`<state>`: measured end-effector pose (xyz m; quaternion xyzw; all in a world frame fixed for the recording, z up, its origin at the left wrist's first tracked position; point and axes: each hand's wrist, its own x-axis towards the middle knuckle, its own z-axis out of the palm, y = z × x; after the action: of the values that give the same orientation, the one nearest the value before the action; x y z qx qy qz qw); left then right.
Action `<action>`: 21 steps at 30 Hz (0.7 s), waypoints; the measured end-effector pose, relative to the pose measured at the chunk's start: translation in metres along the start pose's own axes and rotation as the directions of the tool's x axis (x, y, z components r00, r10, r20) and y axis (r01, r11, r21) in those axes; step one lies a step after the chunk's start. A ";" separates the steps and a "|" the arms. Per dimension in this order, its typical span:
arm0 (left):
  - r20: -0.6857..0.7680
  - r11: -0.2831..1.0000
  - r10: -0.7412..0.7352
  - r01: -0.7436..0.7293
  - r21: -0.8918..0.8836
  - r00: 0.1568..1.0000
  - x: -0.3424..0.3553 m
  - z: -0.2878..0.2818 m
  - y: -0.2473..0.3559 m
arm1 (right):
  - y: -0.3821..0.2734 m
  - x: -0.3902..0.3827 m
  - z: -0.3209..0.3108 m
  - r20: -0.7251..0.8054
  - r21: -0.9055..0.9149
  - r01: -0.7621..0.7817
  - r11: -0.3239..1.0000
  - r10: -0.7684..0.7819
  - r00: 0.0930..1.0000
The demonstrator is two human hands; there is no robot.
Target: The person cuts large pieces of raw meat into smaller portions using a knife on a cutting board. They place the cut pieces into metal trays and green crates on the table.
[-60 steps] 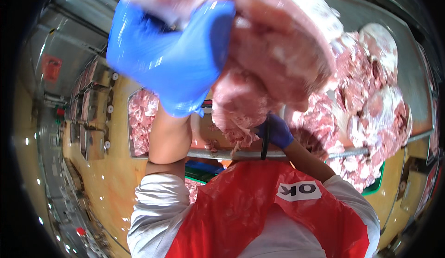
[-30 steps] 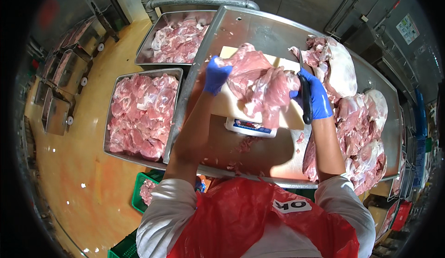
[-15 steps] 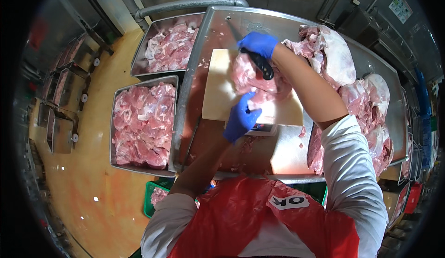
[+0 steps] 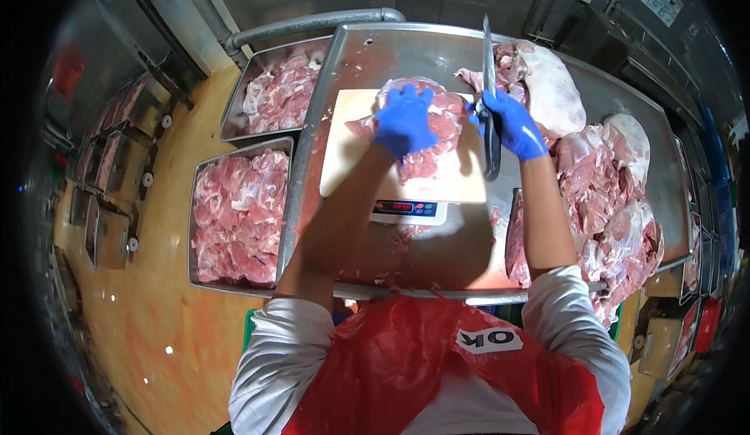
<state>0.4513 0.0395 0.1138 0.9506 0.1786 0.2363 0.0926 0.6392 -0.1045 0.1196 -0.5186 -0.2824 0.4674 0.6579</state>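
A piece of raw meat [image 4: 443, 122] lies on the white cutting board [image 4: 344, 134], which rests on a digital scale [image 4: 426, 210] with a lit display. My left hand [image 4: 405, 125], in a blue glove, is spread flat on top of the meat with its fingers apart. To the right of the meat, my gloved right hand [image 4: 512, 126] grips a knife [image 4: 491, 142] by its black handle. The blade points up and away from me, clear of the meat. Part of the meat is hidden under my left hand.
Large skin-covered cuts [image 4: 551, 87] and more raw meat [image 4: 594, 177] are heaped on the right of the steel table [image 4: 375, 60]. At the left stand two metal tubs of meat pieces, a near tub [image 4: 292, 200] and a far tub [image 4: 226, 130]. Wheeled carts [image 4: 107, 232] stand farther left.
My right hand has moved right with the knife, off the meat, and the blade now points upward. My left hand has shifted from the meat's near edge onto its top. The scale display has come into sight.
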 end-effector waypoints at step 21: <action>-0.260 0.900 -0.134 0.008 -0.435 0.956 -0.091 -0.001 -0.048 | 0.113 -0.091 0.045 -0.075 -0.871 0.125 0.476 -0.378 0.923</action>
<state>0.3620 0.0493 0.0641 0.8558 0.1684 0.3998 0.2817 0.5277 -0.1651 0.0364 -0.7814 -0.4606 0.0941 0.4104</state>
